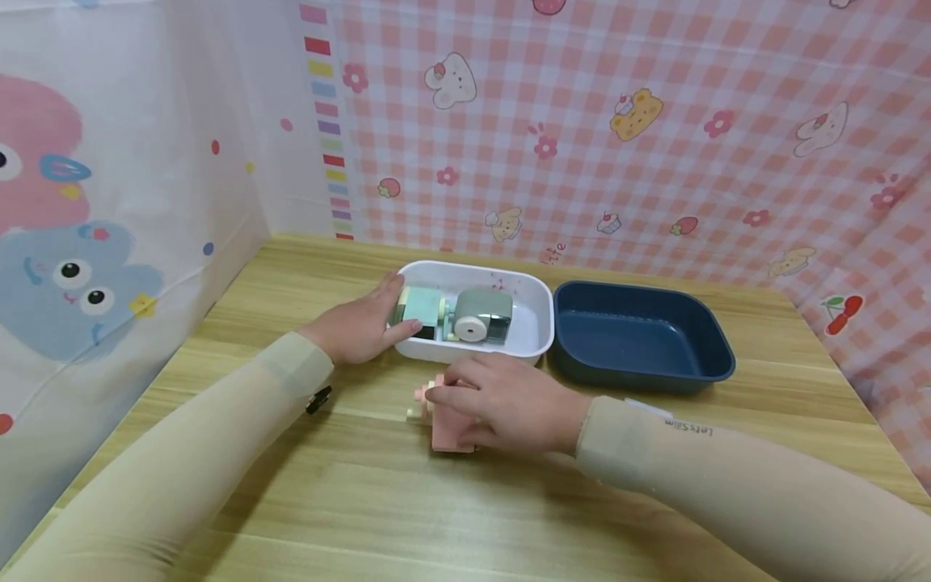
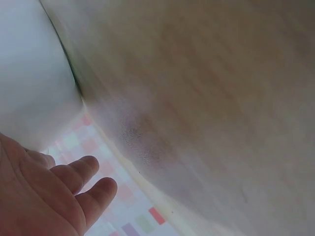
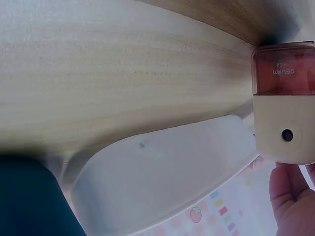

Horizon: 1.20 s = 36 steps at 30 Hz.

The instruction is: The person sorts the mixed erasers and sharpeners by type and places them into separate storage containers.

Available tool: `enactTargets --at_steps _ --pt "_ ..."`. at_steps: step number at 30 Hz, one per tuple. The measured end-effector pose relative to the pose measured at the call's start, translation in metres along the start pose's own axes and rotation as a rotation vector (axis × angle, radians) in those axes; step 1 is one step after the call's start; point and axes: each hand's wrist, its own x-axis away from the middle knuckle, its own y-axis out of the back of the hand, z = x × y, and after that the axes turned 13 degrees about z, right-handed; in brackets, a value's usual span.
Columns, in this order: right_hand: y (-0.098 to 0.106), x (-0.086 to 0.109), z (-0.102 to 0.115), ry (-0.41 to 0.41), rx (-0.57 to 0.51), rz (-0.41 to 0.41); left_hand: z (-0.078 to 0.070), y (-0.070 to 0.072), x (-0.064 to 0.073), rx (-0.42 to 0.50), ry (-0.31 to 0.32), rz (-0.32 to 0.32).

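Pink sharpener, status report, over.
Right hand grips pink sharpener, outside white bin. Left hand at bin's left end. Possibly in the way: mint sharpener, gray sharpener inside.

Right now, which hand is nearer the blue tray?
Right. The right hand, gripping the pink sharpener, is in front and left of the blue tray. The left hand is farther left, at the white tray's left end.

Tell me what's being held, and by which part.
The right hand holds the pink pencil sharpener by its upper body, above the clear red part; the left hand rests against the white tray.
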Motion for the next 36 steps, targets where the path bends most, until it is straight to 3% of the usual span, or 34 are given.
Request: enactTargets --at_steps 5,16,28,36 --pt "0.000 0.001 0.001 -0.019 0.002 0.025 -0.001 0.000 0.000 -0.001 0.003 -0.001" --pt "-0.004 0.007 -0.002 0.076 -0.004 -0.080 -0.002 0.002 0.001 0.003 0.010 0.004" --pt "-0.006 0.011 0.000 0.105 0.063 -0.064 -0.001 0.001 0.001 -0.005 0.011 0.007" --pt "-0.011 0.011 0.002 0.153 0.164 -0.213 -0.002 0.001 0.001 0.012 0.015 0.005"
